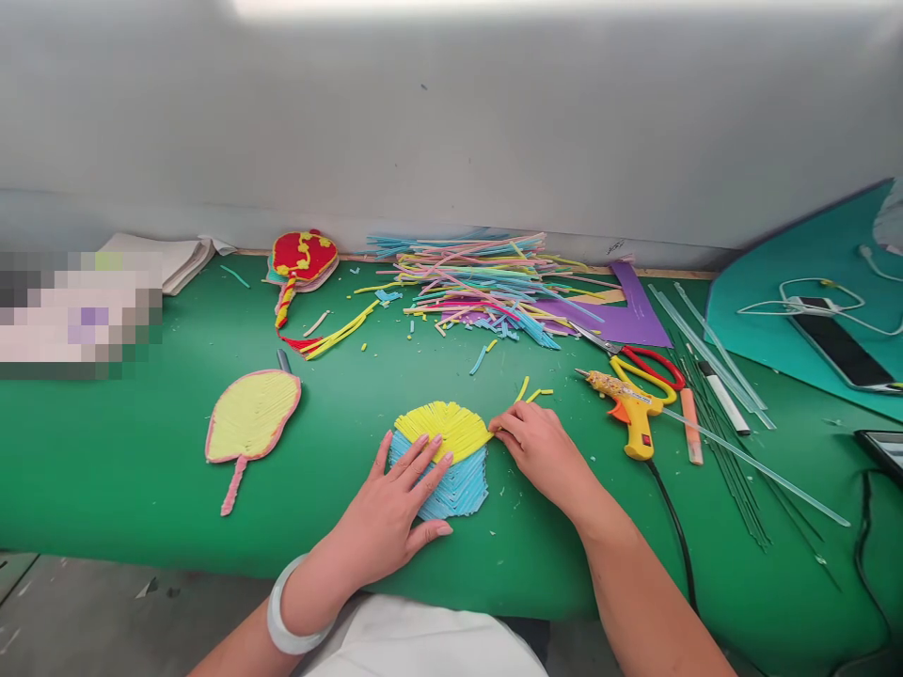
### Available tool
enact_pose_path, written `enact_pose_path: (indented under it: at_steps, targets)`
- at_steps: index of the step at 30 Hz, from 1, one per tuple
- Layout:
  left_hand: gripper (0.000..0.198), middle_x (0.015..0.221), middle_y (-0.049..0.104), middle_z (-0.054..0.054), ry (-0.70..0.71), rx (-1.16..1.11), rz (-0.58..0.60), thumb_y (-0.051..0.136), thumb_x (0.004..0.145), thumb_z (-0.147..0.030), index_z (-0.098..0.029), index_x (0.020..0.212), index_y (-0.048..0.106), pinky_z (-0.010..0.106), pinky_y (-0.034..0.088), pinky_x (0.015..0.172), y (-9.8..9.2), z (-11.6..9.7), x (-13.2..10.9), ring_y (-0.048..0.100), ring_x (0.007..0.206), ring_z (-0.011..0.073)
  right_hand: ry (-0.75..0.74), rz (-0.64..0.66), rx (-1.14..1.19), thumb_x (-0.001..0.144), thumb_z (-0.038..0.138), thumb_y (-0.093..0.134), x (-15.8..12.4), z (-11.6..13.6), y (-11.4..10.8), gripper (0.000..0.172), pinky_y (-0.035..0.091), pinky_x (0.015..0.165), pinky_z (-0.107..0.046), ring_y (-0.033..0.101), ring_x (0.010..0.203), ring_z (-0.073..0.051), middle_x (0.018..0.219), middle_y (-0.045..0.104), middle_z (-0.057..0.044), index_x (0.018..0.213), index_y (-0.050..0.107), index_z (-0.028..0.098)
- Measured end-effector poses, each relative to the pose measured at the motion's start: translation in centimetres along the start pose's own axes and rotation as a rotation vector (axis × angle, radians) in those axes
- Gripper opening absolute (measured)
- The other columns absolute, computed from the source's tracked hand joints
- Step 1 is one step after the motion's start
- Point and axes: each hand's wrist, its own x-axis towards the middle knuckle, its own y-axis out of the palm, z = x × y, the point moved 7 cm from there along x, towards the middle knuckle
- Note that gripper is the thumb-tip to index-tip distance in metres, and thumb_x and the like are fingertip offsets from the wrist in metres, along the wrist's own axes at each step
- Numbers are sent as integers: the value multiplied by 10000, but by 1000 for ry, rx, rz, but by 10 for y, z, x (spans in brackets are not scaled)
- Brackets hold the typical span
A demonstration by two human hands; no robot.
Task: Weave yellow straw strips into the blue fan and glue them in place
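On the green table lies a rounded panel (458, 484) faced with rows of pipe cleaner, yellow above and blue below. My left hand (388, 512) rests flat on it with fingers spread, covering its lower left part. At the panel's right edge, my right hand (543, 456) pinches the end of a yellow pipe cleaner piece (489, 433); the fingertips hide part of it. Just beyond that hand are a few short yellow pipe cleaner pieces (539, 393). A yellow hot glue gun (639, 418) lies to its right, its nozzle pointing left.
A pipe cleaner pile (480, 282) sits at the back over purple sheet (641, 315). Scissors (653, 369), a marker (724, 399), wires and glue sticks (758, 470) lie right, near a phone (839, 343). Left are a pale yellow fan (250, 416) and red fan (300, 256).
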Motion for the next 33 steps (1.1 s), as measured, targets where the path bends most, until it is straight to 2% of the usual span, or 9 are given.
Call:
enact_pose_path:
  at_steps: [5,13,16,19,21,25,33]
  targets:
    - [669,1597,334,122,4,11,5,446,983,-555,-259,1559,277,628,116,1212,1,-1,0,346,1466,310,8,11,-2,1009,225,487,0,0,-1,195,400,794,-318,586,883,-186,941,633,-44,984,678,249]
    - [659,1600,327,123,-6,39,13,426,989,-565,-240,1549,303,633,111,1209,4,-1,1,345,1466,311,16,34,12,1015,221,463,1,2,-2,211,409,817,-336,580,890,-196,938,627,-53,987,672,237]
    - [648,1601,326,122,-4,47,16,419,991,-565,-242,1544,316,633,102,1209,5,-1,1,347,1466,310,25,26,61,1011,197,449,0,2,-5,221,418,850,-348,590,936,-203,970,636,-57,1072,658,238]
    - [644,1598,336,122,-4,51,6,425,990,-564,-249,1542,321,631,96,1210,5,-1,0,349,1464,311,19,-47,143,1002,197,476,-1,7,-15,222,424,901,-362,590,1004,-208,1034,641,-66,1161,626,235]
    - [645,1598,338,123,-4,49,-5,432,989,-559,-250,1544,317,630,97,1209,5,-1,0,349,1464,312,-27,-67,194,994,226,521,-1,14,-18,181,430,916,-365,590,1004,-207,1041,641,-66,1136,633,230]
    - [649,1596,341,123,2,46,-16,434,991,-554,-244,1547,307,625,92,1210,5,-1,0,356,1461,307,-134,2,217,984,241,561,0,28,-9,118,438,881,-365,589,943,-202,972,636,-54,1033,667,226]
    - [652,1613,301,117,5,60,-8,432,996,-544,-229,1550,296,632,101,1206,6,-2,-1,332,1472,315,-130,23,168,1002,229,526,3,26,2,162,408,833,-345,564,895,-188,924,621,-44,961,682,218]
